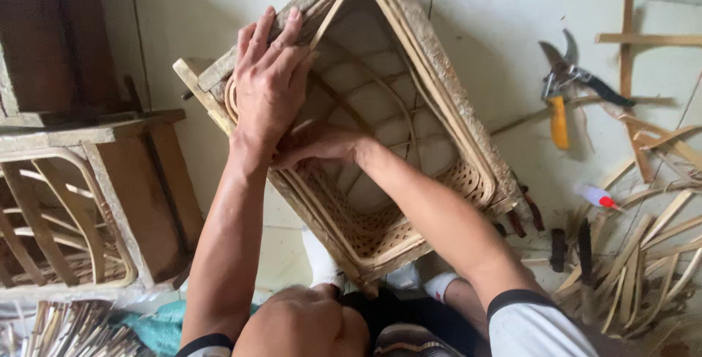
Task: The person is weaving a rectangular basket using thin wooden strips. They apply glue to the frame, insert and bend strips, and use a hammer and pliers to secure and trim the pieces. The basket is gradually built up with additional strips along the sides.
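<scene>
Your left hand [269,79] lies flat with its fingers spread on the top corner of the wooden frame [446,94], pressing down so the bent cane strips [409,57] stay tight inside it. Your right hand [322,143] reaches under the left one, fingers curled against the strips; I cannot tell if it is gripping one. The frame leans up by your knees, so both hands reach it easily, and the cutters [567,83] lie on the floor to its right.
</scene>
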{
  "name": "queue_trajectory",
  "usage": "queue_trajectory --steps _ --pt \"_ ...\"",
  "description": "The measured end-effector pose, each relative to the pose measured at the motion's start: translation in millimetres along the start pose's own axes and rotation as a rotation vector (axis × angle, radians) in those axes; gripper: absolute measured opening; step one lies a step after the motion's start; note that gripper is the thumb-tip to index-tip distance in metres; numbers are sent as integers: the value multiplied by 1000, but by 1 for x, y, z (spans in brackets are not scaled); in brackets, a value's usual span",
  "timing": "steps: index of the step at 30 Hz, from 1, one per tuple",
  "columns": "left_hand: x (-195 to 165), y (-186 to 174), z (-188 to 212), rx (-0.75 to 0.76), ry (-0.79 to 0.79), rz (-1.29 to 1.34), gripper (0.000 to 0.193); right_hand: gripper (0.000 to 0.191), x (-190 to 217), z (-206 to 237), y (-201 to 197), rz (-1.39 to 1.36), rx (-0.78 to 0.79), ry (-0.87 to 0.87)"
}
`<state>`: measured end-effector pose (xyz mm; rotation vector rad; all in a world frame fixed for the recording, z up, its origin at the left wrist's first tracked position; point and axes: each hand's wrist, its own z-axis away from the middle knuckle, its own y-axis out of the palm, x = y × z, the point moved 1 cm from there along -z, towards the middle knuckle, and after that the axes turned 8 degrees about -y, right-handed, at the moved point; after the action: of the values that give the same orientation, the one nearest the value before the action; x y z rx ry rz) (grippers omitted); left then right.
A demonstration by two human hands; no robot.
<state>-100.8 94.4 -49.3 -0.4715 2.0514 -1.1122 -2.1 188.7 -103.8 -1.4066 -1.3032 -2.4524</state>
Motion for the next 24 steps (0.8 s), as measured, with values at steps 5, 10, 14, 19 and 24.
queue_trajectory --steps 5,10,14,19,24 --pt "0 -3 0 -10 5 22 13 13 -27 -4 -7 -284 -9 70" --pt "3 -2 0 2 2 5 11 13 -34 -4 -9 -264 -74 119" --pt "4 -3 0 18 -16 36 11 18 -24 -4 -5 -221 -59 83" --pt "3 -4 0 20 -41 8 12 25 -16 -1 -6 122 -126 19" --pt "7 -1 1 14 -26 11 13 29 -31 -4 -9 -196 -45 84"
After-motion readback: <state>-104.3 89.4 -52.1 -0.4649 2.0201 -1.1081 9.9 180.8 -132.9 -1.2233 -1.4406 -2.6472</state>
